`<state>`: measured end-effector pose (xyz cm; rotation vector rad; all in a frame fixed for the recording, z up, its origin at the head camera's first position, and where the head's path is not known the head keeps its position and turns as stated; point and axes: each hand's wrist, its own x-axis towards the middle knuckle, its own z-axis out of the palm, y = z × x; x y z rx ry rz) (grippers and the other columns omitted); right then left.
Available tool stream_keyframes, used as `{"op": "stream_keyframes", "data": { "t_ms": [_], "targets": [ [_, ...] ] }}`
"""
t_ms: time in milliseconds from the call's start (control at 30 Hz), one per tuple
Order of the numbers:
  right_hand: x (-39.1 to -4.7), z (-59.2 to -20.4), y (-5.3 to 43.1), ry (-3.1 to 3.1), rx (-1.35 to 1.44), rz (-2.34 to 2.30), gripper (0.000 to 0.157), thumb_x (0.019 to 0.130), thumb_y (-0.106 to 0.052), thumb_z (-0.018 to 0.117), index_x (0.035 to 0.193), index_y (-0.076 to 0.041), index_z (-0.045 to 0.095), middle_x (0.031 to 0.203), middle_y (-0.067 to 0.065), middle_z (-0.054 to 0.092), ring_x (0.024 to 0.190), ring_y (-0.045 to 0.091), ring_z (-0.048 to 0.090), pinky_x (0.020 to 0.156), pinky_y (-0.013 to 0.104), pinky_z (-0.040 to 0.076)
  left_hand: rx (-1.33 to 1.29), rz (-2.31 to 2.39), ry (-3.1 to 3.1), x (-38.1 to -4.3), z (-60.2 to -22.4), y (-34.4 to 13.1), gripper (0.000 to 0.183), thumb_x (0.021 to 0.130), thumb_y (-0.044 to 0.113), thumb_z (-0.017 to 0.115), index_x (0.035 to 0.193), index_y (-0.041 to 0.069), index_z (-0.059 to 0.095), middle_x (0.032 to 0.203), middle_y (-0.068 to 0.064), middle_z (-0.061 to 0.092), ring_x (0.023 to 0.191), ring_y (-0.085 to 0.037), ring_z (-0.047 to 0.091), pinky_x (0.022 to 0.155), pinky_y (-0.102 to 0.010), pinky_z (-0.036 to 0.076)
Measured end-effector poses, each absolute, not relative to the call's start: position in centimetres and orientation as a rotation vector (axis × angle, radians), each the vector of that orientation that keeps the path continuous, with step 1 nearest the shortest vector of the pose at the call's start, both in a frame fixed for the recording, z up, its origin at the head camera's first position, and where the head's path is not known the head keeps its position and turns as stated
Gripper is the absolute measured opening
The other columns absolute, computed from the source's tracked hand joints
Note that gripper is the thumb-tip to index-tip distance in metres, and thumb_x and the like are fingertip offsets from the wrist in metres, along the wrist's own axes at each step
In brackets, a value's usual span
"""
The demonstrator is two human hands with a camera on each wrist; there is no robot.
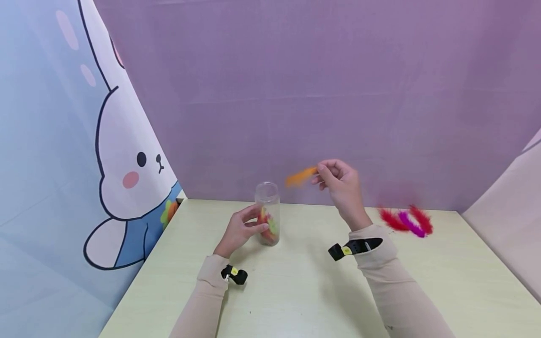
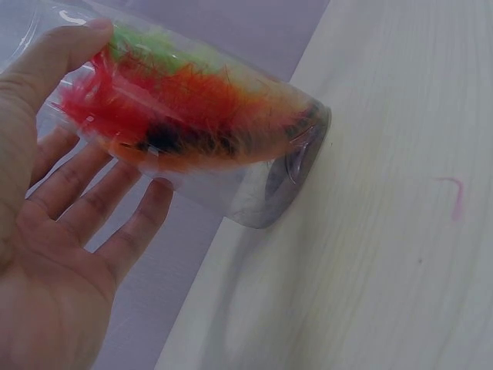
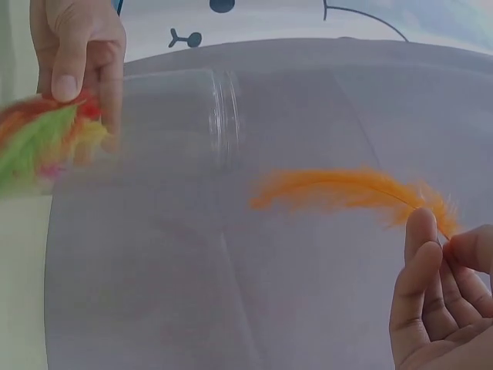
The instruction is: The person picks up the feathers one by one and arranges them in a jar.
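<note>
A clear jar (image 1: 272, 199) stands upright near the table's back edge, with several red, orange, green and dark feathers (image 2: 185, 100) inside. My left hand (image 1: 241, 230) holds the jar from its left side, thumb on the near wall and fingers around the far wall. Between thumb and fingertips, my right hand (image 1: 341, 185) pinches an orange feather (image 1: 301, 177) by its quill end. That feather is in the air, to the right of the jar's mouth and a little above it, its tip pointing toward the jar. In the right wrist view the orange feather (image 3: 331, 185) shows its full curve.
Two red feathers (image 1: 390, 219) and a magenta feather (image 1: 411, 224) lie on the pale table (image 1: 296, 291) at the back right. A purple cloth (image 1: 317, 94) hangs behind the table. At the left hangs a blue cloth (image 1: 38, 164) with a cartoon rabbit.
</note>
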<state>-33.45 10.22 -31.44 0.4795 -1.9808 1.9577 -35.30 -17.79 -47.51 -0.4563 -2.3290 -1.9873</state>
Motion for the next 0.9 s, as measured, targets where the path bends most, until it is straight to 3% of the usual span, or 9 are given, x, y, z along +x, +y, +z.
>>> {"op": "stream_keyframes", "data": {
  "t_ms": [300, 567, 900],
  "targets": [
    [-33.5, -31.1, 9.0, -2.016, 0.471, 1.976, 0.025, 0.102, -0.022, 0.065, 0.111, 0.001, 0.064, 0.09, -0.005, 0.075, 0.071, 0.009, 0.071, 0.063, 0.026, 0.059, -0.48, -1.989, -2.322, -35.5, -47.7, -17.9, 0.067, 0.084, 0.011, 0.085, 0.143, 0.002, 0.056, 0.137, -0.016, 0.067, 0.13, -0.031, 0.061, 0.106, -0.043, 0.056],
    [-33.5, -31.1, 7.9, -2.021, 0.491, 1.991, 0.02, 0.103, -0.019, 0.063, 0.108, 0.001, 0.064, 0.087, -0.007, 0.074, 0.068, 0.009, 0.07, 0.059, 0.023, 0.057, -0.502, -1.997, -2.313, -35.7, -48.0, -18.0, 0.065, 0.084, 0.013, 0.086, 0.142, 0.006, 0.058, 0.136, -0.017, 0.067, 0.128, -0.029, 0.062, 0.105, -0.038, 0.057],
    [-34.2, -31.9, 7.0, -2.121, 0.486, 1.96, 0.022, 0.103, -0.021, 0.064, 0.109, 0.001, 0.066, 0.087, -0.002, 0.074, 0.069, 0.011, 0.07, 0.057, 0.022, 0.055, -0.495, -1.991, -2.317, -35.6, -47.9, -17.9, 0.068, 0.083, 0.014, 0.086, 0.144, 0.003, 0.056, 0.136, -0.017, 0.067, 0.127, -0.026, 0.063, 0.104, -0.037, 0.057]
  ]
}}
